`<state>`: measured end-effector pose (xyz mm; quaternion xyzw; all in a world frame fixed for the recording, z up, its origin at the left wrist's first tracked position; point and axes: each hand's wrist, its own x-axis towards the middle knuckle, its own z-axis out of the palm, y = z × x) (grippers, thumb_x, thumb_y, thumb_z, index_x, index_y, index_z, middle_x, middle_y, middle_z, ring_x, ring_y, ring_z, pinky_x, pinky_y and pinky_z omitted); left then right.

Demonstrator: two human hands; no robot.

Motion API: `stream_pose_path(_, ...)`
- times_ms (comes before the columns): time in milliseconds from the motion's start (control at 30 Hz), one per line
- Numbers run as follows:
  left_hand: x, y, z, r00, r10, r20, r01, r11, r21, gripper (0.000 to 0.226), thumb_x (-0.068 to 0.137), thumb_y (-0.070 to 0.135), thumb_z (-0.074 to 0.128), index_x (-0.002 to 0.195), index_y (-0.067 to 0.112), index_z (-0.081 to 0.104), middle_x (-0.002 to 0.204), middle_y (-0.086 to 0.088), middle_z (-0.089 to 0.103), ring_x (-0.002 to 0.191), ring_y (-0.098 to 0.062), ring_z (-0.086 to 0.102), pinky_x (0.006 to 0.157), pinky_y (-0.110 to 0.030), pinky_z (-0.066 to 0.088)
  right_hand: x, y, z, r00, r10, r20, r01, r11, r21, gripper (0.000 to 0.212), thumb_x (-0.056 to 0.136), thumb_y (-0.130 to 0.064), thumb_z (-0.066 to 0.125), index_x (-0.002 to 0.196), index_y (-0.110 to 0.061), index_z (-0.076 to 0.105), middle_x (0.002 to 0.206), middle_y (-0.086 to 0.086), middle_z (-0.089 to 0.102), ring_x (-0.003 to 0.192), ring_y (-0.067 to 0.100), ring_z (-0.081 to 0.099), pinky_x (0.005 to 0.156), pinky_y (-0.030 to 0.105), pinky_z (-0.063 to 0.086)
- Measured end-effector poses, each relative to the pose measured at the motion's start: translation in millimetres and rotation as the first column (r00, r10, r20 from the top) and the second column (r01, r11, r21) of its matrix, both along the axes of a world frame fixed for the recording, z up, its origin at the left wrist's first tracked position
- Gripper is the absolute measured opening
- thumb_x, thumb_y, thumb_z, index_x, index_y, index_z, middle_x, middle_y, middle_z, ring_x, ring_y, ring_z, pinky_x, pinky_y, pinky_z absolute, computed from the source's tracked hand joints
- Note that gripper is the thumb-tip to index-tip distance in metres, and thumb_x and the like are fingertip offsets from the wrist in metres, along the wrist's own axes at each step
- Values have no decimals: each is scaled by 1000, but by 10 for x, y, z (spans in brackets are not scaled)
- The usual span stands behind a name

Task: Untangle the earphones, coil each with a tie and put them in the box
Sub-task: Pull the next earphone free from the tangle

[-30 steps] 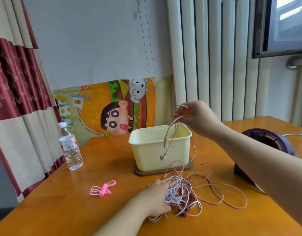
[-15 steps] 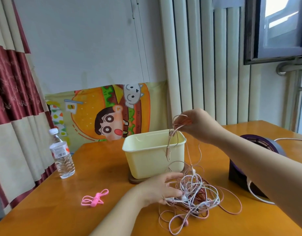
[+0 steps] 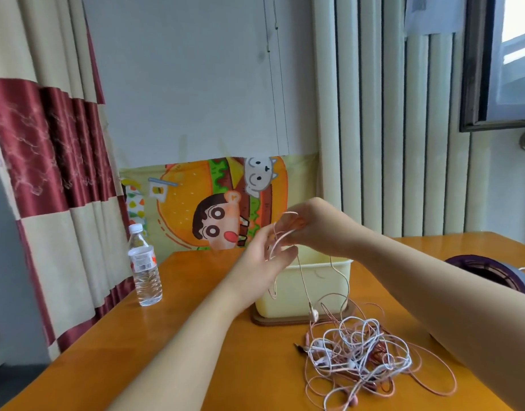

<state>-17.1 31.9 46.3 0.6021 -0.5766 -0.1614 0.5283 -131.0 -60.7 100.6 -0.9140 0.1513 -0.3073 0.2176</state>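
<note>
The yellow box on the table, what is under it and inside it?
The box stands on a brown board. Its inside is hidden by its near wall and the left hand, so contents cannot be seen.

Our right hand [image 3: 314,229] pinches a thin pink earphone cord [image 3: 303,281] above the pale yellow plastic box [image 3: 290,295]; our left hand [image 3: 261,259] touches it.

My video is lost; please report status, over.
Right hand pinches thin pink earphone cable; left hand touches it. White-and-pink cable tangle lies before pale yellow plastic box. No obstacle seen.
</note>
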Motion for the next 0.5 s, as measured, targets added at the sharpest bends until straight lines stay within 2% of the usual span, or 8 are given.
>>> stream_pose_path(67, 20, 65, 29, 999, -8, -36, 8, 1000, -20, 24, 95, 21, 55, 116, 32, 54, 106, 7, 65, 88, -4, 63, 81, -21, 47, 58, 65, 18, 999, 10, -36, -11, 1000, -23, 16, 79, -8, 69, 74, -24, 69, 77, 2, 70, 70, 16, 63, 61, 20, 49)
stream_pose_path(100, 27, 85, 32, 999, -3, -41, 2, 1000, -26, 18, 96, 19, 53, 108, 32, 55, 94, 3, 64, 74, -9, 61, 72, -21, 49, 76, 87, 25, 999, 19, -35, -19, 1000, -14, 12, 79, -7, 69, 77, -18, 71, 79, 5, 71, 69, 20, 63, 63, 24, 51)
stream_pose_path(167, 59, 131, 16, 999, 22, -36, -24, 999, -33, 13, 98, 22, 48, 100, 32, 57, 71, 5, 54, 59, -10, 48, 59, -22, 43, 97, 124, 31, 998, 56, -11, -55, 997, 53, 8, 80, -5, 68, 84, -9, 73, 81, 12, 71, 66, 23, 64, 68, 32, 55)
stream_pose_path(233, 98, 159, -8, 996, 17, -86, -21, 998, -52, 18, 101, 24, 42, 98, 21, 59, 54, 12, 39, 49, -6, 36, 50, -21, 33, 84, 128, 26, 996, 92, 11, -93, 986, 138, 9, 82, -11, 70, 89, -6, 71, 77, 10, 70, 58, 12, 64, 62, 26, 56)
stream_pose_path(300, 149, 182, -5, 978, 24, -206, -49, 992, -115, 23, 102, 21, 38, 94, 13, 58, 53, 12, 31, 45, -4, 28, 46, -19, 27, 66, 93, 2, 995, 96, -19, -92, 980, 175, 18, 82, -21, 72, 92, -7, 70, 72, 3, 66, 55, 5, 62, 59, 19, 55)
stream_pose_path(367, 201, 231, 42, 930, 39, -365, -118, 973, -198, 25, 102, 17, 37, 88, 12, 57, 54, 9, 30, 43, -5, 26, 46, -19, 25, 56, 13, -66, 989, 64, -133, -40, 985, 171, 17, 83, -22, 70, 96, -10, 69, 74, 1, 65, 53, 4, 60, 58, 17, 53)
stream_pose_path(500, 286, 316, 214, 713, -130, -689, -179, 916, -358, 27, 102, 13, 35, 83, 12, 53, 49, 7, 33, 40, -5, 25, 49, -21, 24, 106, -221, -416, 918, -64, -391, 109, 990, 94, 10, 88, -19, 64, 96, -14, 68, 73, -3, 66, 51, 3, 60, 60, 18, 54)
